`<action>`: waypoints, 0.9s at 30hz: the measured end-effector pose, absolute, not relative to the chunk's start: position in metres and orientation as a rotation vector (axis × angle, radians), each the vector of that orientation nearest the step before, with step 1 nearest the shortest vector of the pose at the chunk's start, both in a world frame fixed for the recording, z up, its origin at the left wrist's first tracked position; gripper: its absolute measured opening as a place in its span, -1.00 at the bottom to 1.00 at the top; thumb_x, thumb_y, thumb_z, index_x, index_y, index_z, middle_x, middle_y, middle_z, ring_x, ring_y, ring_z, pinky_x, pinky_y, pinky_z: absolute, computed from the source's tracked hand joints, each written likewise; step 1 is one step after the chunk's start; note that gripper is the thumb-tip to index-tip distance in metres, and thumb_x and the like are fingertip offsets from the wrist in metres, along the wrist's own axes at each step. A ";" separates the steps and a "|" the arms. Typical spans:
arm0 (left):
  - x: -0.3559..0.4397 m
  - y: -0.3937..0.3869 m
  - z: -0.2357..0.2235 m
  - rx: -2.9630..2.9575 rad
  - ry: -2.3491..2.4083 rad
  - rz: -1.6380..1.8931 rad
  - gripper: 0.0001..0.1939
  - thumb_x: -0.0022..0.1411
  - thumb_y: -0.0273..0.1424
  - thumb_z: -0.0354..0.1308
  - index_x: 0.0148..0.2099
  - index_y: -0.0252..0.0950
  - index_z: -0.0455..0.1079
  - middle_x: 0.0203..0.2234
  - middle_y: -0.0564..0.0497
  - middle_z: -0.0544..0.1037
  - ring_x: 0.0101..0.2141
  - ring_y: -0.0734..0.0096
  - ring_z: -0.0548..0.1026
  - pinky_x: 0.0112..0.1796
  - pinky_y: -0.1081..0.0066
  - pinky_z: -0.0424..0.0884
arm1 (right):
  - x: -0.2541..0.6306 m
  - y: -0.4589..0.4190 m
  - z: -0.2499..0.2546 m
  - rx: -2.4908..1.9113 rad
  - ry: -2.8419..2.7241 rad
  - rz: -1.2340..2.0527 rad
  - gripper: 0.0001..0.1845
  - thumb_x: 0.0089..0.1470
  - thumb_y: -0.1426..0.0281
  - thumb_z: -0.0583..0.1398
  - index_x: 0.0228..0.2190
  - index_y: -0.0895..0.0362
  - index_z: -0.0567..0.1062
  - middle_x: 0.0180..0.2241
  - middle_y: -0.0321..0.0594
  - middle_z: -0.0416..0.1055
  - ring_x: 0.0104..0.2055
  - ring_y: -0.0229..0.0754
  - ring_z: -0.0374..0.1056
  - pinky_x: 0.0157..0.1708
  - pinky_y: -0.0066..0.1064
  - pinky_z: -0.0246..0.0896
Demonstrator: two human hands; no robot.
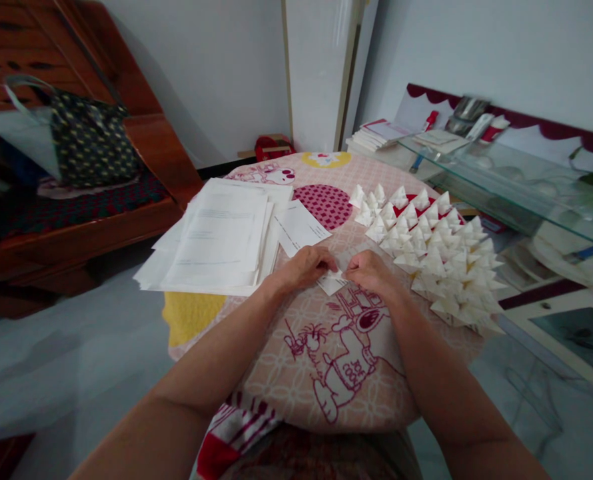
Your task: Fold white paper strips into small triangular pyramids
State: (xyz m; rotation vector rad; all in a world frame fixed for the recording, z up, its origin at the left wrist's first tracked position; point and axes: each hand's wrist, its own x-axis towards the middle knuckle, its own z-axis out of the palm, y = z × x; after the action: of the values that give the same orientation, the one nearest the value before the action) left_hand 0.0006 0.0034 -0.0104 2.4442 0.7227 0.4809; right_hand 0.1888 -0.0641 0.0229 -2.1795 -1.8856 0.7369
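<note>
Pinching one paper point(332, 287): one left hand point(309, 265), one right hand point(370, 271).

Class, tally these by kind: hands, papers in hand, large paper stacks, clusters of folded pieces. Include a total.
Left hand and right hand: 2
Paper in hand: 1
Large paper stack: 1
Folded-piece cluster: 1 (pieces overlap too much to count singly)
Total: 5
</note>
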 end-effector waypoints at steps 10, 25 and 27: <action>-0.006 0.007 -0.005 2.461 0.620 0.387 -0.70 0.15 -0.62 0.14 -0.25 -0.22 0.66 -0.28 0.02 0.63 -0.28 0.47 0.53 -0.19 0.49 0.41 | 0.180 -0.062 0.021 -2.264 -1.921 0.596 -0.71 0.03 0.16 0.35 -0.41 0.15 0.63 -0.41 -0.15 0.57 -0.36 -0.18 0.42 -0.45 -0.43 0.07; -0.005 0.002 0.003 2.458 0.635 0.302 -0.73 0.17 -0.61 0.15 -0.29 -0.23 0.65 -0.27 0.00 0.61 -0.28 0.46 0.51 -0.23 0.48 0.35 | 0.179 -0.064 0.026 -2.243 -1.921 0.633 -0.85 -0.01 0.30 0.37 -0.42 0.14 0.61 -0.42 -0.18 0.56 -0.35 -0.19 0.43 -0.44 -0.44 0.10; -0.005 0.002 0.003 2.457 0.637 0.302 -0.74 0.18 -0.61 0.16 -0.28 -0.24 0.66 -0.26 0.00 0.61 -0.29 0.46 0.51 -0.24 0.49 0.35 | 0.185 -0.064 0.022 -2.202 -1.892 0.685 -0.88 -0.02 0.34 0.36 -0.46 0.15 0.60 -0.50 -0.23 0.51 -0.43 -0.24 0.39 -0.48 -0.46 0.08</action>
State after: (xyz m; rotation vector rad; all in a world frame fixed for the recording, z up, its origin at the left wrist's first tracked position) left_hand -0.0047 0.0017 0.0031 2.4569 0.6375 0.3025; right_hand 0.1846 -0.0635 0.0222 -2.2023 -1.8922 0.6854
